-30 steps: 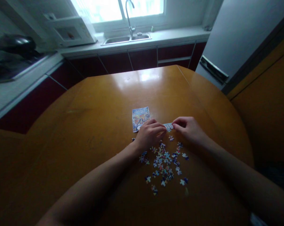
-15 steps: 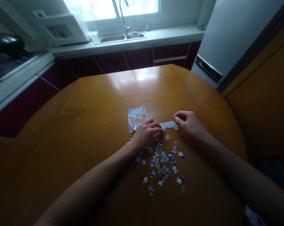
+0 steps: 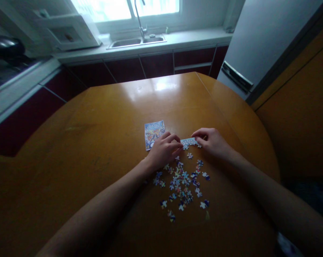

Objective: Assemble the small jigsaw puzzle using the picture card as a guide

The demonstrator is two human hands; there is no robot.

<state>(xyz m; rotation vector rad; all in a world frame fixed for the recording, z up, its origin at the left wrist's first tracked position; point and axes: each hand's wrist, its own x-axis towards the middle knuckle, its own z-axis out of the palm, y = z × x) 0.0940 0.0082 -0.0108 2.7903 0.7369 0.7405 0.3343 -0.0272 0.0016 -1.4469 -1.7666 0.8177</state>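
Observation:
A narrow strip of joined jigsaw pieces (image 3: 188, 142), pale blue with lettering, lies flat on the table between my hands. My left hand (image 3: 164, 150) has its bent fingertips on the strip's left end. At the other end, my right hand (image 3: 211, 141) closes thumb and forefinger on the strip's upper right corner. A printed picture card (image 3: 154, 131) lies behind my left hand, which covers its lower right part. Nearer to me is a loose pile of jigsaw pieces (image 3: 181, 182), and one single piece (image 3: 190, 155) sits just below the strip.
All of this is on a wooden table (image 3: 102, 117) with rounded ends. Beyond it stand a counter with a sink (image 3: 126, 43), a white microwave (image 3: 67, 34) and a grey fridge (image 3: 268, 39). A few loose pieces (image 3: 204, 204) lie apart near the pile's edges.
My right hand has shifted slightly left and down, onto the strip's right end. The left hand stays at the left end, its fingers a little more raised.

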